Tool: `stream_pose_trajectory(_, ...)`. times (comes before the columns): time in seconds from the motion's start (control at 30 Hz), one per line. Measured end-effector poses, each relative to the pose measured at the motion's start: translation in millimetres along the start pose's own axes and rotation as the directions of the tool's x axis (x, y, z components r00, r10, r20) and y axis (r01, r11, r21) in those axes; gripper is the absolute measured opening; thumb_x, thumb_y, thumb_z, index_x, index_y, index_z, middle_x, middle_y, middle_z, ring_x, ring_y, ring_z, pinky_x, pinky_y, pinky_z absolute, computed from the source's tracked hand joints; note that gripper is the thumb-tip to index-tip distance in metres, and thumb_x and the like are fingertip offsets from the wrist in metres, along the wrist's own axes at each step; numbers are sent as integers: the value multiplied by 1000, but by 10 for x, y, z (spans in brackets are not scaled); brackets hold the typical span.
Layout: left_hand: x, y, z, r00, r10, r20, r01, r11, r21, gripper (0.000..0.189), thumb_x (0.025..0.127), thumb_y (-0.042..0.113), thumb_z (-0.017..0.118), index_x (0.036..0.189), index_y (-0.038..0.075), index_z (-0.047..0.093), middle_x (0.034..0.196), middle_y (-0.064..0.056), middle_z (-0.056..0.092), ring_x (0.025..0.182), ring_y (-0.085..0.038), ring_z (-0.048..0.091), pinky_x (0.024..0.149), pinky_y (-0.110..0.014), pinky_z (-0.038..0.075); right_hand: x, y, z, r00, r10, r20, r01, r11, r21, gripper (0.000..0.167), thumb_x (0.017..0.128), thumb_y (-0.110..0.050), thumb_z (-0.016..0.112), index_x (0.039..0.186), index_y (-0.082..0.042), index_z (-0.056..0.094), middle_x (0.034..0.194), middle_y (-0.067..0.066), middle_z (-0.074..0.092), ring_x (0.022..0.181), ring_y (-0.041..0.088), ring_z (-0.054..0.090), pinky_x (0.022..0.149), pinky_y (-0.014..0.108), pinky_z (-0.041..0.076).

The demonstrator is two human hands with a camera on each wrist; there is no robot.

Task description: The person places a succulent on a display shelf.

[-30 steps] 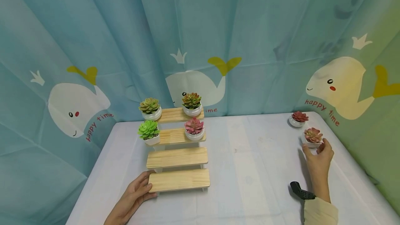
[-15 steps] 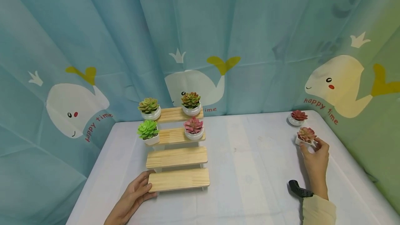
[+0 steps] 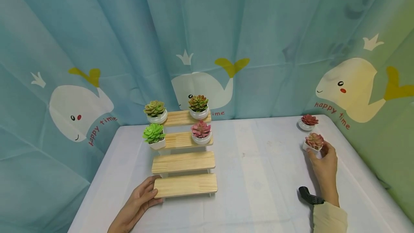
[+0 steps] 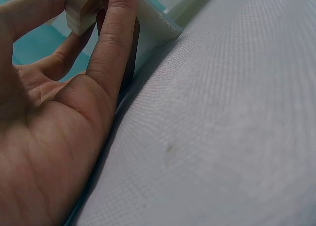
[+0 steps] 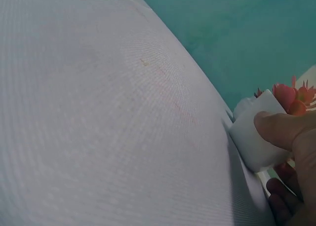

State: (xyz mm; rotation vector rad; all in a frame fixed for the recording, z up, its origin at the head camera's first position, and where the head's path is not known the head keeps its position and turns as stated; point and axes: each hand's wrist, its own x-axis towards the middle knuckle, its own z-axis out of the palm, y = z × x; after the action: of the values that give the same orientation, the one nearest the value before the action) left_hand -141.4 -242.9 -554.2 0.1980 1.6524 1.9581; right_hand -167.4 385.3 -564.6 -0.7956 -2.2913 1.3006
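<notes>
At the right of the head view my right hand (image 3: pixel 325 163) pinches a pinkish-orange succulent (image 3: pixel 314 140) in a square white pot, thumb on its near side. In the right wrist view the thumb presses the white pot (image 5: pixel 259 132), close above or on the cloth; I cannot tell which. My left hand (image 3: pixel 139 200) grips the left end of the lowest step of a tiered wooden plant stand (image 3: pixel 185 185). The left wrist view shows the board's end (image 4: pixel 81 11) between thumb and fingers.
Two potted succulents, olive-green (image 3: pixel 155 109) and red-green (image 3: pixel 198 103), stand on the stand's top step. Bright green (image 3: pixel 154 134) and pink (image 3: pixel 201 129) ones sit one step lower. A dark red potted succulent (image 3: pixel 308 120) stands behind my right hand. A whale-print curtain (image 3: pixel 268 64) backs the white-covered table (image 3: pixel 258 175).
My right hand has shifted the pinkish-orange succulent a little to the left. The left hand keeps its hold on the stand, which stays in place.
</notes>
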Motion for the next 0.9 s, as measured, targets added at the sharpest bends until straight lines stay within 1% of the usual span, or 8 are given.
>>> stream_pose_trajectory(0.2,-5,-3,1,1000,-2,-8,3,1000,16,63,113,17,43,164,-1,12,172,-26,-16,129,11,50,103,-33,60,-29,-14,15,999,-37,25,39,997,-60,75,100,-18,69,158,8,29,152,34,39,140,47,40,119,61,36)
stream_pose_trajectory(0.4,-10,-3,13,1000,-2,-19,2,1000,16,64,113,17,43,165,-1,9,172,-26,-10,129,3,52,103,-33,60,-67,-48,36,993,-50,109,60,994,-87,75,101,-23,70,158,7,30,149,31,41,133,42,44,103,43,41)
stream_pose_trajectory(0.5,-16,-2,20,1000,4,-16,-4,1000,14,63,113,16,43,164,-1,10,172,-25,-10,129,2,52,103,-33,60,-76,-75,54,982,-53,183,70,994,-86,79,102,-27,69,159,7,27,150,33,42,136,44,43,108,48,42)
stream_pose_trajectory(0.63,-18,1,20,1000,6,-11,-6,1000,15,62,113,17,43,164,-1,13,172,-27,-10,129,3,53,103,-34,60,-102,-146,95,949,-68,308,97,992,-82,85,103,-33,68,160,7,22,153,35,40,141,48,40,118,60,39)
stream_pose_trajectory(0.73,-12,6,16,1000,10,-8,-10,1000,17,60,113,16,43,164,0,15,172,-27,-10,130,4,52,104,-34,60,-133,-215,145,913,-138,385,175,983,-63,82,101,-31,72,158,8,27,148,35,46,135,45,47,112,35,49)
stream_pose_trajectory(0.8,-6,9,15,1000,14,-8,-14,1000,17,58,113,16,43,163,1,18,171,-27,-8,131,4,52,104,-34,60,-156,-272,190,881,-190,433,234,971,-51,79,99,-28,74,155,8,32,143,34,51,129,43,52,96,16,50)
stream_pose_trajectory(0.87,-4,9,14,1000,19,-6,-19,1000,16,56,113,16,44,163,2,20,171,-27,-4,131,3,53,104,-34,60,-185,-338,243,849,-216,483,270,962,-45,77,97,-26,76,154,7,36,141,33,54,126,44,56,84,9,47)
stream_pose_trajectory(0.9,-4,8,14,1000,21,-7,-21,1000,17,55,113,16,44,162,3,22,170,-26,2,131,2,53,104,-34,60,-201,-374,272,832,-222,508,281,959,-42,77,97,-26,77,153,7,36,141,33,54,126,45,57,85,11,49)
